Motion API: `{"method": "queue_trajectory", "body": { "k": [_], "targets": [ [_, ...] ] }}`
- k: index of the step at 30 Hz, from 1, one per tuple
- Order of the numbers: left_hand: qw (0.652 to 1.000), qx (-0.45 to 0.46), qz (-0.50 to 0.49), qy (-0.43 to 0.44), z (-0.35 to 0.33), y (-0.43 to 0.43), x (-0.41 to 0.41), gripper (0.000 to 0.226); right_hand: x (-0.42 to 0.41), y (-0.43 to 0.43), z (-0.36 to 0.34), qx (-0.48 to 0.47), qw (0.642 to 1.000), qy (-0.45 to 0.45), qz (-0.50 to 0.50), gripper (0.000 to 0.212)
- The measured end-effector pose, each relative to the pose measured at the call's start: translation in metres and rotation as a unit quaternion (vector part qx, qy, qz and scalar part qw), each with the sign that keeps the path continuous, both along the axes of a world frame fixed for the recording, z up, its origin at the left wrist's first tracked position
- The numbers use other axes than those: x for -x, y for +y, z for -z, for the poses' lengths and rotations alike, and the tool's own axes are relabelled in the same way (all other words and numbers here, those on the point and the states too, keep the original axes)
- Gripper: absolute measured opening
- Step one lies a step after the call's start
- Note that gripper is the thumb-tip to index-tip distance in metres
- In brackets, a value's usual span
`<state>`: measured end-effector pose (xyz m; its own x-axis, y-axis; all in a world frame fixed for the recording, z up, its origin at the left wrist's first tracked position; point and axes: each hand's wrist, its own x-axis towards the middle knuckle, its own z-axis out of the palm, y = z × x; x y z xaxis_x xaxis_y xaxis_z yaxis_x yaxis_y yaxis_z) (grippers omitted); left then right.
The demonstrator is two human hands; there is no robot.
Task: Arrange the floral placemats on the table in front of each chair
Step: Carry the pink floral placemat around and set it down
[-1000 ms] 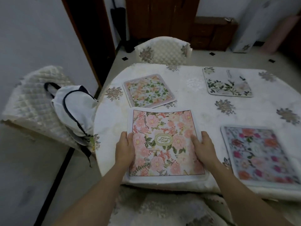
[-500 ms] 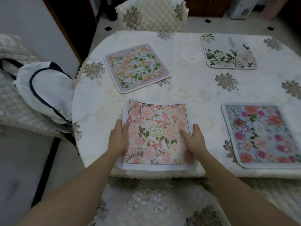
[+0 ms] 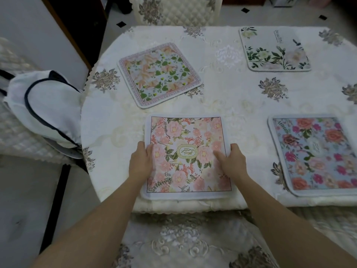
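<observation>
A pink floral placemat [image 3: 185,136] with a gold oval label lies flat on the table [image 3: 231,101] at its near edge, in front of the near chair [image 3: 183,240]. My left hand [image 3: 140,163] holds its left edge with the thumb on top. At the mat's right edge my right hand [image 3: 231,163] grips it, thumb laid on the print. A peach-and-green placemat [image 3: 159,74] lies at the far left, a white one with green leaves [image 3: 274,49] at the far right, and a blue one with bright flowers [image 3: 318,153] at the near right.
A quilted chair [image 3: 173,10] stands at the table's far side. Another chair [image 3: 11,132] on the left carries a white bag with dark trim [image 3: 42,109]. A dark doorway and wall sit at upper left.
The pink placemat, held bowed above the table edge before, has come down and now lies flat. My view has tipped further down toward the table.
</observation>
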<state>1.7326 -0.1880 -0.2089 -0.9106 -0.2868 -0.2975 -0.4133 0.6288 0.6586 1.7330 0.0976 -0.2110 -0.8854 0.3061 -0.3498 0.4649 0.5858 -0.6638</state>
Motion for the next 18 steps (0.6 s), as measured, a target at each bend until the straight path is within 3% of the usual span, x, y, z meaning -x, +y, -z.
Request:
{"method": "queue_trajectory", "body": {
  "k": [5,8,10,13,15,18],
  "targets": [
    [0.999,0.042,0.011,-0.014,-0.001,-0.003,0.001,0.033,-0.002,0.003,-0.001,-0.005,1.000,-0.017,0.003,0.041],
    [0.986,0.160,0.025,-0.022,-0.005,-0.008,0.000,0.030,-0.004,0.008,-0.006,-0.010,0.999,-0.040,0.010,0.045],
    [0.971,0.236,0.041,0.004,-0.008,-0.012,-0.002,0.024,-0.007,0.010,-0.012,-0.081,0.996,-0.037,-0.006,0.040],
    [0.949,0.295,0.086,0.070,-0.010,-0.008,-0.002,0.024,-0.012,0.006,-0.010,-0.259,0.956,0.107,-0.088,0.027],
    [0.936,0.291,0.154,0.122,-0.006,0.009,0.000,0.034,-0.010,-0.011,-0.006,-0.275,0.930,0.190,-0.155,0.022],
    [0.929,0.227,0.259,0.133,0.006,0.043,0.004,0.053,-0.001,-0.053,0.008,-0.240,0.910,0.216,-0.262,0.038]
  ]
}}
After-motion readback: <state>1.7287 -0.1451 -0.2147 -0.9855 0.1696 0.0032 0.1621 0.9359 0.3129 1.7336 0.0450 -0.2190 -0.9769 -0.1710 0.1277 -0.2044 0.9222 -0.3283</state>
